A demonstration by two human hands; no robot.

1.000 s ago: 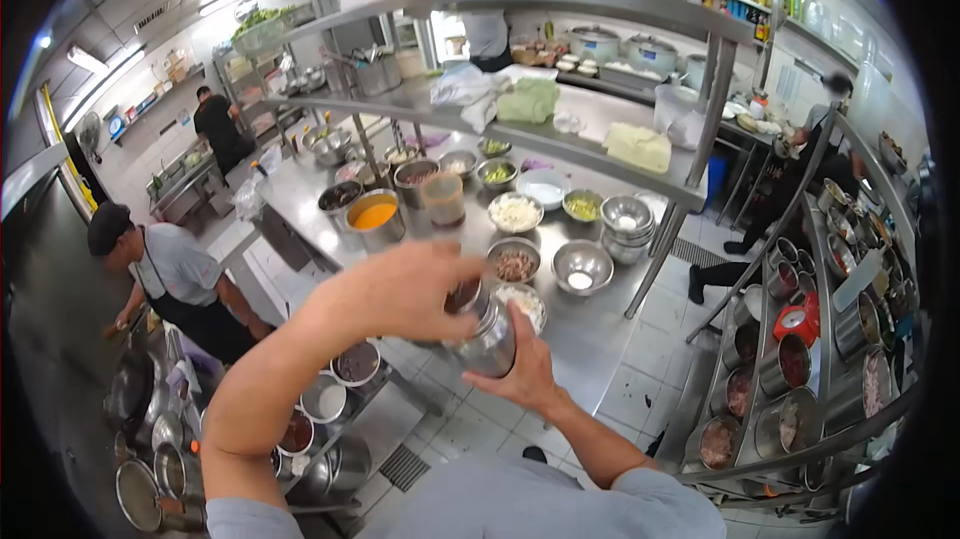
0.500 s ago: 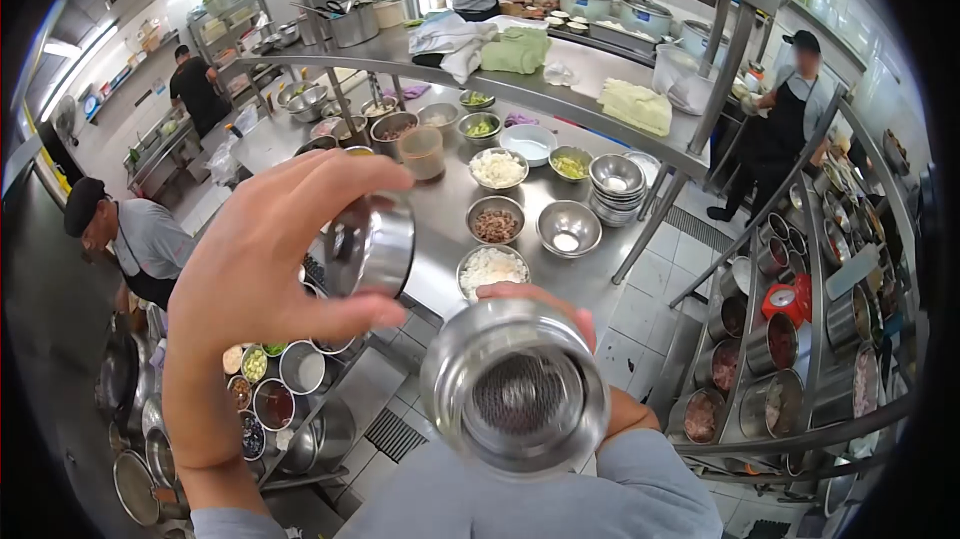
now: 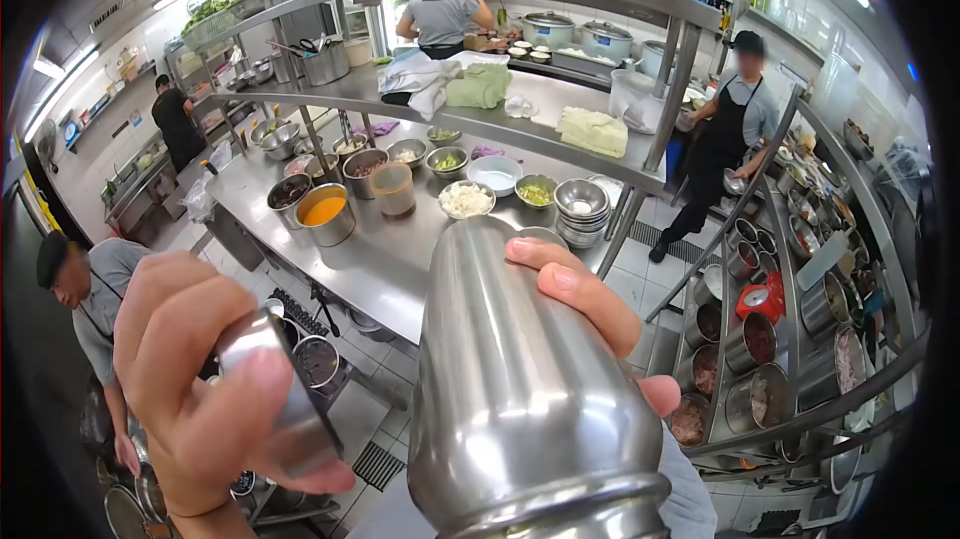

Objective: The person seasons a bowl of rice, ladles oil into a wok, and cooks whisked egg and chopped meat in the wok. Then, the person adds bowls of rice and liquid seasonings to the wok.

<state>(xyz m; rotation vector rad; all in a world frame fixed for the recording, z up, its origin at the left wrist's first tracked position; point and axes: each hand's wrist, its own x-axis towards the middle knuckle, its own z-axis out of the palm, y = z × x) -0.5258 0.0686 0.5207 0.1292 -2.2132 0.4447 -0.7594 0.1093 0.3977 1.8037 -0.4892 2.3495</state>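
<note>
A stainless steel flask (image 3: 520,369) fills the lower middle, tilted steeply with its base away from me and its ringed neck close below the camera. My right hand (image 3: 590,289) is wrapped round the flask's right side, fingers on the upper body and part of the hand hidden behind it. At lower left, my left hand (image 3: 185,369) grips a short steel lid (image 3: 290,409) between thumb and fingers. The lid is apart from the flask. The flask's mouth is cut off by the bottom edge.
Beyond the flask stands a steel table (image 3: 365,269) with an orange-filled pot (image 3: 327,214), a white-filled bowl (image 3: 467,201) and stacked bowls (image 3: 580,209). A metal rack (image 3: 690,459) with pots is at right. Co-workers stand at left (image 3: 75,284), right (image 3: 735,124) and behind.
The flask has swung up from mouth-facing to base-away and come nearer the camera. My left hand has moved down and left with the lid, its fingers curling more. The view has shifted.
</note>
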